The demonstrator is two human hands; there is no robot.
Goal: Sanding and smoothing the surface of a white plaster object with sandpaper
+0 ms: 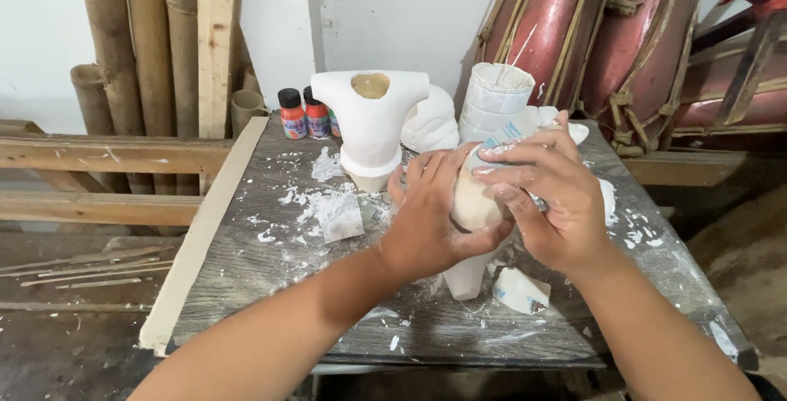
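Observation:
My left hand (430, 216) wraps around a pale, cream-coloured plaster figure (474, 204) that stands on the grey wooden table (270, 270). The figure's white lower end (466, 278) shows below my hands. My right hand (545, 196) grips the same figure from the right side and also holds a small white tube (504, 134) between its fingers. Both hands are dusted with white powder. Most of the figure is hidden by my fingers.
A white torso-shaped plaster cast (370, 122) stands behind, with small paint bottles (305, 114) left of it and a stack of white moulds (496, 97) to the right. White chips (340, 216) and a fragment (520, 290) litter the table. Red drums (602, 40) and bamboo poles (135, 40) line the wall.

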